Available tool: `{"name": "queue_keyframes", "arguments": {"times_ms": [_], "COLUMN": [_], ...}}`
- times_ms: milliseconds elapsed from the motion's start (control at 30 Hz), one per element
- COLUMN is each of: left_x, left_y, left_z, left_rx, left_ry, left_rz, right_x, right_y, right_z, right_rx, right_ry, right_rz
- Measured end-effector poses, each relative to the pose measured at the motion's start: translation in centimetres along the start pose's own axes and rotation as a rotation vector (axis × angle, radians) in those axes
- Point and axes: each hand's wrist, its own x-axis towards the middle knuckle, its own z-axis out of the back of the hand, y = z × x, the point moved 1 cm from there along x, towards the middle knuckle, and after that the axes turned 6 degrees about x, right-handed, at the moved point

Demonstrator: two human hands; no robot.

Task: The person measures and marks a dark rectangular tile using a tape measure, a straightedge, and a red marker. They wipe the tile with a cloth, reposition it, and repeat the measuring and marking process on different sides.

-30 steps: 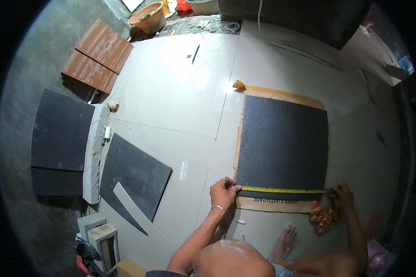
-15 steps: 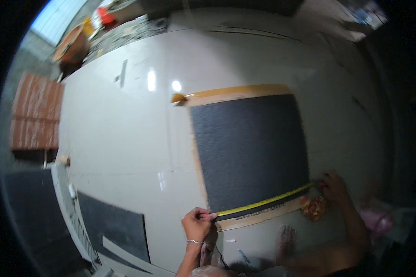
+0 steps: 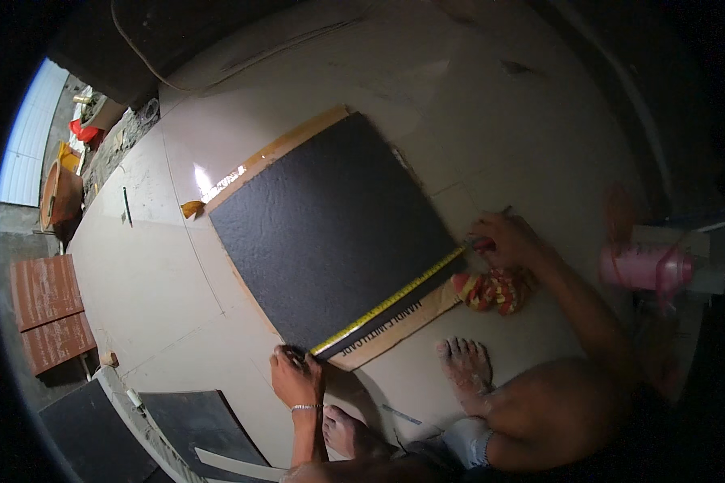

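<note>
Along the near edge of the tile (image 3: 338,233): I see, from my remote seat, the yellow tape (image 3: 387,302) stretched just inside that edge, from the near left corner to the near right one.
Tile: dark and flat on the cardboard (image 3: 439,302), which shows past its near and far edges. Nothing I see clamps either, so a knock could shift both.
Left hand (image 3: 298,377): fingers gathered, pinching the tape's end at the near left corner, I judge; shadow hides the contact. A loosened pinch could let the end spring away.
Right hand (image 3: 503,237): curled around the red case (image 3: 482,243) at the near right corner. An uneven pull could skew the tape or roll it on its side.
Cloth (image 3: 495,290): red and yellow, bunched by the cardboard's near right corner. The right wrist could snag it.
Right foot (image 3: 465,366): near the cardboard's near edge; a slide could nudge it.
Light: dim to the right; I could misjudge where tape meets edge.
</note>
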Motion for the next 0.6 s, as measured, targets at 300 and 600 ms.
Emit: {"name": "queue_keyframes", "arguments": {"times_ms": [300,600], "left_x": [-2.5,-5.5], "left_y": [-8.8,-16.0], "left_z": [-2.9,-10.2], "left_rx": [-0.146,0.010], "left_ry": [-0.027,-0.006], "left_rz": [-0.626,-0.900], "right_x": [1.9,1.7], "right_y": [-0.8,-0.3], "right_z": [1.4,1.2], "right_rx": [-0.006,-0.073], "right_ry": [0.163,0.102], "right_rz": [0.024,-0.017]}}
